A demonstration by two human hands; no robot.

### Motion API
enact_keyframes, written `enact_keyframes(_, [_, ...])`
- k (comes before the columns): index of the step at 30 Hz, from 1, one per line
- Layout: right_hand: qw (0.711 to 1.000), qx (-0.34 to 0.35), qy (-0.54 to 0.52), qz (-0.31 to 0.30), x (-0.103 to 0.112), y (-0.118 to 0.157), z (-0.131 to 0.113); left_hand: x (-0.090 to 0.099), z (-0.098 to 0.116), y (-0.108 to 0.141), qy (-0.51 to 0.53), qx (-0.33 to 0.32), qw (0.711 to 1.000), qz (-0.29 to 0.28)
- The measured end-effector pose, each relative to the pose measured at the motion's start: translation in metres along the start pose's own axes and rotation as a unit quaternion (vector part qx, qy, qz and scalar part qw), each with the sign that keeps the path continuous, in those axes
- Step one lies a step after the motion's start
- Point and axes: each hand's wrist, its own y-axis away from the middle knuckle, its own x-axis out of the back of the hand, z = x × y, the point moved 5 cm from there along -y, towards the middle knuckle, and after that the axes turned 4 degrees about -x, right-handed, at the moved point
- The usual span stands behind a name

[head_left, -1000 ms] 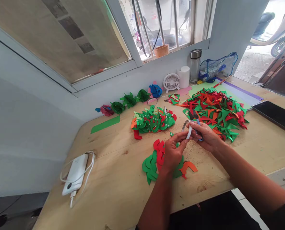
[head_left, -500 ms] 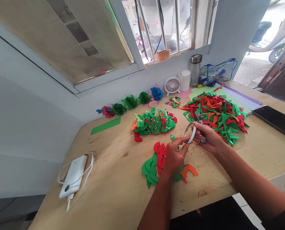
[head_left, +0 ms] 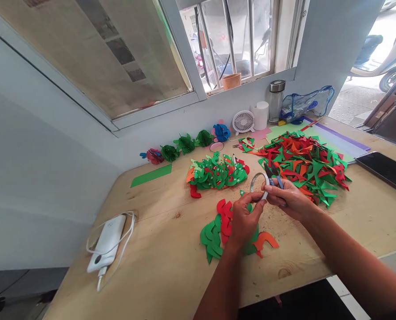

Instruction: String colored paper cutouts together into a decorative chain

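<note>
A white roll of tape (head_left: 266, 184) is pinched between the fingertips of my left hand (head_left: 246, 215). My right hand (head_left: 289, 198) touches the roll's right side with its fingertips and also holds scissors (head_left: 276, 174), whose dark blades point up and away. Below my left hand lie curved red paper pieces (head_left: 225, 215), green ones (head_left: 211, 238) and an orange one (head_left: 267, 240). A heap of green and red pieces with small white patches (head_left: 218, 173) is beyond my left hand. Many angular red and green scraps (head_left: 304, 160) are piled beyond my right hand.
A white power bank (head_left: 107, 242) with a cable lies on the wooden table (head_left: 158, 253) at left. Paper flowers (head_left: 185, 143), a small fan (head_left: 243, 122), a white cylinder (head_left: 261, 115) and a glass bottle (head_left: 276, 103) line the wall. A phone (head_left: 384, 171) lies at right.
The view has shifted slightly. My right hand has turned, so the scissors' blades and blue handles show more clearly. The tape roll has tilted between my hands.
</note>
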Motion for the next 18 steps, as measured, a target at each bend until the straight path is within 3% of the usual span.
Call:
enact_keyframes(10, [0.99, -0.01, -0.133, 0.039, 0.008, -0.0019, -0.0022, -0.0012, -0.0018, -0.0015, 0.027, -0.01, 0.998, -0.053])
enact_keyframes(18, [0.999, -0.001, -0.047, 0.02, 0.0031, -0.0004, 0.0004, -0.0029, -0.0075, -0.0007, 0.109, 0.041, 0.993, -0.021])
